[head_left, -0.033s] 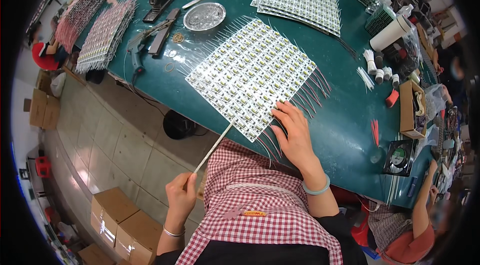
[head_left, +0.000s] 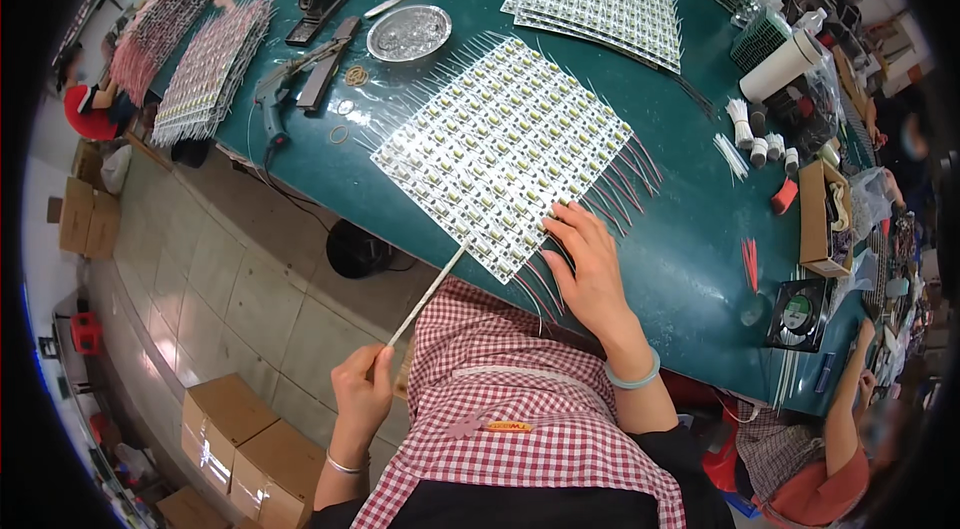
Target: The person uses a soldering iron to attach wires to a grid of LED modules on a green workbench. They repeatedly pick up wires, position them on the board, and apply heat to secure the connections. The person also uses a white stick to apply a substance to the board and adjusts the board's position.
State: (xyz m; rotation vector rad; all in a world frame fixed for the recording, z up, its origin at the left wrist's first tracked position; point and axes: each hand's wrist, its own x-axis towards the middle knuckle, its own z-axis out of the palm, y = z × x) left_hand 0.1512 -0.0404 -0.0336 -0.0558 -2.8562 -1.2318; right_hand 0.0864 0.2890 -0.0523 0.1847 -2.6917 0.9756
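A white circuit board panel (head_left: pixel 500 134) with rows of small green-yellow parts lies on the green table. Wires stick out along its two opposite edges, pale on the far left side and dark red on the near right. My left hand (head_left: pixel 361 391) is closed round the lower end of a thin, pale stick (head_left: pixel 428 294). The stick slants up to the panel's near left edge, its tip at or just over that edge. At the near right edge lies my right hand (head_left: pixel 587 264), fingers stretched out and fingertips on the panel, thumb apart beside the wires.
More wired panels (head_left: pixel 600 4) are stacked at the back right, others (head_left: pixel 215 69) at the left. A glue gun (head_left: pixel 272 109), a foil dish (head_left: pixel 409 33) and a black case (head_left: pixel 318 14) sit left of the panel. Rightward are a cardboard box (head_left: pixel 826 219), a tape reel (head_left: pixel 798 312) and a co-worker's arm (head_left: pixel 848 394).
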